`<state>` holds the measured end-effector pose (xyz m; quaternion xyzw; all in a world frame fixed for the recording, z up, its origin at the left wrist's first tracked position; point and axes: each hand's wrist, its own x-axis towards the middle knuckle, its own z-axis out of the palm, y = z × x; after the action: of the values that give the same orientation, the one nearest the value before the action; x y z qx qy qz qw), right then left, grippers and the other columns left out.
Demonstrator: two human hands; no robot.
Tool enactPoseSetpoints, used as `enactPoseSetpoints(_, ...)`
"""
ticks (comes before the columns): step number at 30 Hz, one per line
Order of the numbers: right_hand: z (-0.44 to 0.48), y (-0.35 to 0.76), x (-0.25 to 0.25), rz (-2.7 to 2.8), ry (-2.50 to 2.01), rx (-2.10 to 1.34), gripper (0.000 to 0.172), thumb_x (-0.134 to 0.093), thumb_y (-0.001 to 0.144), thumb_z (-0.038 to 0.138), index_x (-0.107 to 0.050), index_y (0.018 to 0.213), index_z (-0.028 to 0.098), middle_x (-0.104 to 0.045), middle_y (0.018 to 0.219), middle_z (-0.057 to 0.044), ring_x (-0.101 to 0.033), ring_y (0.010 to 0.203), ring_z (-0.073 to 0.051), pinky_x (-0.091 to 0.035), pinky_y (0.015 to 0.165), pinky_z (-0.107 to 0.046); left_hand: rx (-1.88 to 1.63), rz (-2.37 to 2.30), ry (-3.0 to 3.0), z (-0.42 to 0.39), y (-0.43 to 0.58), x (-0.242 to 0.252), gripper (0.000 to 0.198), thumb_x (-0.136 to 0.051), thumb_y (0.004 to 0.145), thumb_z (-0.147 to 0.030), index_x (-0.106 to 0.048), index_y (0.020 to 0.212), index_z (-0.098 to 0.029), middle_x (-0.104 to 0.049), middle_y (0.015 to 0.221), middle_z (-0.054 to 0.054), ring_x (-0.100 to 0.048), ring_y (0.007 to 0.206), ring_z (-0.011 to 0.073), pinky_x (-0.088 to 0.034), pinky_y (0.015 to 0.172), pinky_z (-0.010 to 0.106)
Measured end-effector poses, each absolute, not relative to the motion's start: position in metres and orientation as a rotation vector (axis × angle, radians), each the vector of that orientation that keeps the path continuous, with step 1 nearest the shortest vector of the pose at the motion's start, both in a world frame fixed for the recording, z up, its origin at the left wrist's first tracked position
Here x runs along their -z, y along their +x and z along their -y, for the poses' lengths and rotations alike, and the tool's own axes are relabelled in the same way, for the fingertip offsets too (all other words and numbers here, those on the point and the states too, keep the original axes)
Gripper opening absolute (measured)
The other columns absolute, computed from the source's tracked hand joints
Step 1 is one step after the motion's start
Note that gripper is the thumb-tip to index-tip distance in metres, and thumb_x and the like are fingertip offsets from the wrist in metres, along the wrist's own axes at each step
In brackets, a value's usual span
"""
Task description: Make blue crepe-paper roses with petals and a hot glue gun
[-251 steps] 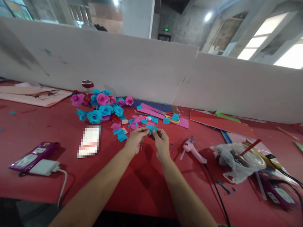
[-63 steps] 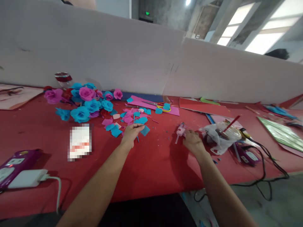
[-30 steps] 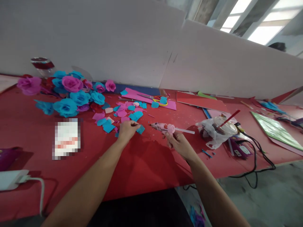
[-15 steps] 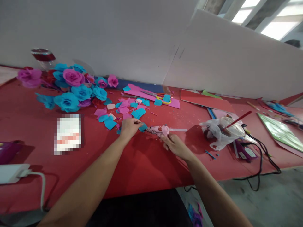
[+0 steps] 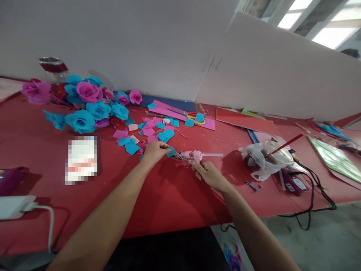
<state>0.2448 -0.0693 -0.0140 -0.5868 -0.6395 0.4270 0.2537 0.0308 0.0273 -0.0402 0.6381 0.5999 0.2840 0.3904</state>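
Observation:
My left hand point(image 5: 153, 152) pinches a small blue paper petal point(image 5: 171, 152) between thumb and fingertips. Wrapped round the handle of a pink glue gun point(image 5: 187, 155) is my right hand point(image 5: 208, 173). The gun's nozzle points left and meets or nearly meets the petal's right edge; I cannot tell if they touch. A whitish glue stick point(image 5: 213, 154) sticks out of the gun's back end. Just beyond my left hand lies a scatter of blue and pink cut paper petals point(image 5: 132, 146).
Paper flowers point(image 5: 81, 121) are bunched at the left back. Scissors point(image 5: 196, 119) rest on a pink paper sheet point(image 5: 160, 107). A cup in a plastic bag point(image 5: 263, 162), with a red straw, stands on the right near black cables point(image 5: 313, 188). A white charger point(image 5: 17, 207) sits front left.
Both hands stay almost in place, with the petal and glue gun held as before. The whole view has shifted very slightly.

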Motion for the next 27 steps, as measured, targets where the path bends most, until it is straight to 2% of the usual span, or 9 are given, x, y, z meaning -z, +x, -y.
enactPoseSetpoints(5, 0.068, 0.245, 0.015, 1.754, -1.616, -1.144, 0.045, -0.038, 0.089, 0.059, -0.044, 0.067, 0.020, -0.044, 0.049, 0.004, -0.044, 0.045, -0.010, -0.033, 0.050, -0.024, -0.687, -1.475, 1.610, -0.028, 0.029, 0.038, 0.023, -0.068, 0.064, -0.018, -0.073, 0.086, -0.018, -0.072, 0.077, 0.002, -0.063, 0.073, 0.0158, -0.045, 0.065, 0.024)
enactPoseSetpoints(16, 0.064, 0.249, 0.018, 1.723, -1.616, -1.119, 0.042, -0.038, 0.089, 0.058, -0.042, 0.071, 0.020, -0.045, 0.053, 0.005, -0.043, 0.047, -0.009, -0.033, 0.050, -0.024, -0.739, -1.404, 1.557, -0.034, 0.029, 0.050, 0.021, -0.069, 0.063, -0.015, -0.071, 0.084, -0.018, -0.073, 0.081, 0.003, -0.065, 0.077, 0.0160, -0.048, 0.069, 0.025)
enactPoseSetpoints(27, 0.058, 0.251, 0.014, 1.671, -1.617, -1.147, 0.042, -0.039, 0.087, 0.061, -0.041, 0.074, 0.021, -0.043, 0.051, 0.006, -0.042, 0.045, -0.010, -0.031, 0.048, -0.024, -0.741, -1.414, 1.526, -0.030, 0.029, 0.041, 0.021, -0.069, 0.060, -0.014, -0.070, 0.081, -0.017, -0.070, 0.075, 0.003, -0.063, 0.071, 0.0160, -0.047, 0.064, 0.026)
